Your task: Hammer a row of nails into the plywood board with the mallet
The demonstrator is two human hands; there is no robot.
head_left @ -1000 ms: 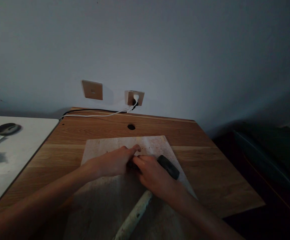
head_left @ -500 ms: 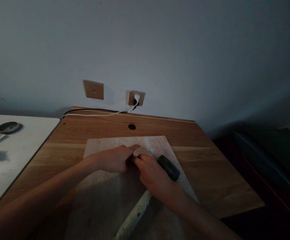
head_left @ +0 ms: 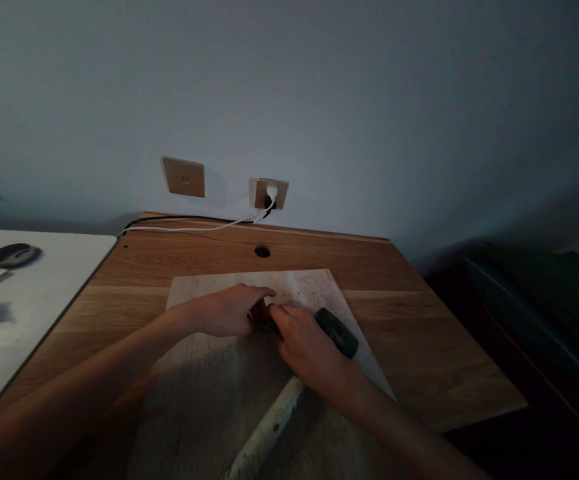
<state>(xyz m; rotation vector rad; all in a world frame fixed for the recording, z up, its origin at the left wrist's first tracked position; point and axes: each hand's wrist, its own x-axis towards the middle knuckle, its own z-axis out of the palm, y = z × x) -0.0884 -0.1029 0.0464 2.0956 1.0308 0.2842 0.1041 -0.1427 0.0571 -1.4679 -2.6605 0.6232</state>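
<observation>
My left hand (head_left: 226, 311) and my right hand (head_left: 306, 347) meet at the middle of a pale sheet (head_left: 209, 393) laid on a wooden desk (head_left: 419, 353). Both sets of fingers are curled and pinch at a small dark thing between them, too small and dim to name. A mallet lies under my right hand: its dark head (head_left: 339, 331) pokes out on the right, and its whitish handle (head_left: 266, 430) runs down toward me. The right palm rests over the mallet's neck.
Two wall plates (head_left: 184, 177) sit above the desk's back edge, one with a white plug and cables (head_left: 189, 229). A cable hole (head_left: 262, 251) is in the desk. A white table (head_left: 24, 300) with a dark round object stands left. Dark furniture (head_left: 534, 307) is right.
My left fingertips have drawn back slightly from the sheet's far part and closed against my right fingers. The small pale spot between the hands half a second ago is now covered.
</observation>
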